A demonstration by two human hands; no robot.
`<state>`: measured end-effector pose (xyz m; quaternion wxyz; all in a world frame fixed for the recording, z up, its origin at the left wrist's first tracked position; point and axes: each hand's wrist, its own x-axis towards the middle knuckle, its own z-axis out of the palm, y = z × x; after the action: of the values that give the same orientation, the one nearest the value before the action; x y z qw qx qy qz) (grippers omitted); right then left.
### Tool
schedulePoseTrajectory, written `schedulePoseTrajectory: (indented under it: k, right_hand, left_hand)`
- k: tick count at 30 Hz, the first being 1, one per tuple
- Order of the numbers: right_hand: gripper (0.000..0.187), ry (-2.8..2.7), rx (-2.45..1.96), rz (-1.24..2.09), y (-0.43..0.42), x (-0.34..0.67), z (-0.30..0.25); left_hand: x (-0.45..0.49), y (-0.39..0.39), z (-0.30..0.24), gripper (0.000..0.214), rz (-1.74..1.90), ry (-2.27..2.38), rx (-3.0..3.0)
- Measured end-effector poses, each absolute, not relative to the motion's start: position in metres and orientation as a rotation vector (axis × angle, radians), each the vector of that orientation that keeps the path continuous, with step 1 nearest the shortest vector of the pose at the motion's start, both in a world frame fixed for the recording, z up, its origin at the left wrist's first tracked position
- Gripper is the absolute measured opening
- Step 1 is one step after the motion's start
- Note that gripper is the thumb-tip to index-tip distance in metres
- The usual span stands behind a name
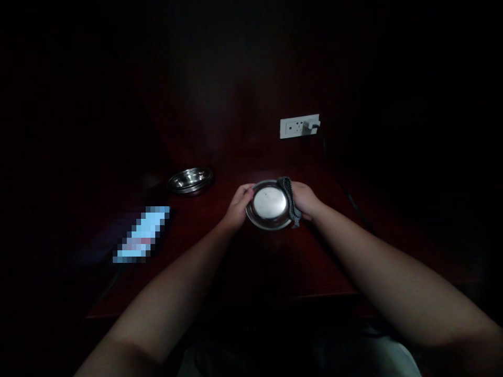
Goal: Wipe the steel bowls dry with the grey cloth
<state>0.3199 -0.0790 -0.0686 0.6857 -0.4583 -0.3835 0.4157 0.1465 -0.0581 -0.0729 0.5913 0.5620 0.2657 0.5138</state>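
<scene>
I hold a small round steel dish [269, 205] upright in front of me, its shiny face turned toward me, above a dark red table [275, 262]. My left hand [238, 205] grips the dish's left rim with curled fingers. My right hand [305, 200] closes over a grey cloth [290, 200] and presses it against the dish's right rim. The cloth drapes down past the dish's lower right edge.
A second steel dish [190, 179] rests on the table to the left. A lit, blurred screen [142, 234] lies further left near the table's edge. A white wall socket [299, 126] with a plug and a dark cable is behind. The surroundings are very dark.
</scene>
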Motion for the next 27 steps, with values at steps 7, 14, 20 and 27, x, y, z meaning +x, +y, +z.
schedulePoseTrajectory:
  k: [7,14,20,27]
  right_hand:
    - [0.034,-0.703,-0.962,0.782,-0.067,0.330,-0.067]
    - [0.034,-0.754,-0.924,0.829,-0.068,0.322,-0.072]
    - [0.035,-0.748,-0.940,0.931,-0.069,0.319,-0.075]
    - [0.039,-0.796,-1.009,0.971,-0.073,0.320,-0.072]
  left_hand:
    - [0.146,-0.055,-0.071,0.047,1.003,0.531,1.112]
    - [0.153,-0.071,-0.069,0.042,0.916,0.467,1.141]
    - [0.153,-0.070,-0.066,0.034,0.973,0.507,1.119]
    - [0.151,-0.066,-0.066,0.035,0.999,0.558,1.059]
